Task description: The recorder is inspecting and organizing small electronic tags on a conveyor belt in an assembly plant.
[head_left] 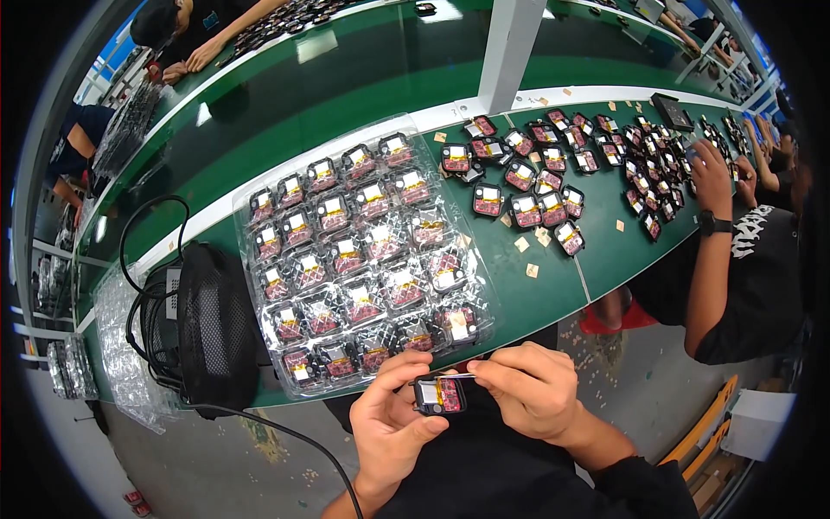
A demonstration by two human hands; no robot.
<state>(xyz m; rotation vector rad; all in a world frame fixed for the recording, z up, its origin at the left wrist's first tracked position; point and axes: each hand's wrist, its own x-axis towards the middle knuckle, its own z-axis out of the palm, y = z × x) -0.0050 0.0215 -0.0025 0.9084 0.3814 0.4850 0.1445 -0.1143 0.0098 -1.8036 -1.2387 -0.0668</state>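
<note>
Between the thumb and fingers of my left hand [393, 424] is a small black device housing [439, 398], its inside facing up, with a red circuit board, a silver part and yellow tape showing. My right hand [538, 389] pinches a thin metal tool [458, 375], perhaps tweezers, whose tip reaches the housing's upper edge. Just beyond my hands, a clear plastic tray [477, 294] holds rows of similar housings. A small beige paper piece [458, 326] lies on a housing in the tray's near right corner.
Many loose housings [549, 208] and beige scraps [533, 271] cover the green table to the right, where a co-worker's hand [711, 177] reaches in. A black mesh bag [216, 320] with cables and clear plastic trays [130, 346] stand left. A metal post [510, 56] rises at the back.
</note>
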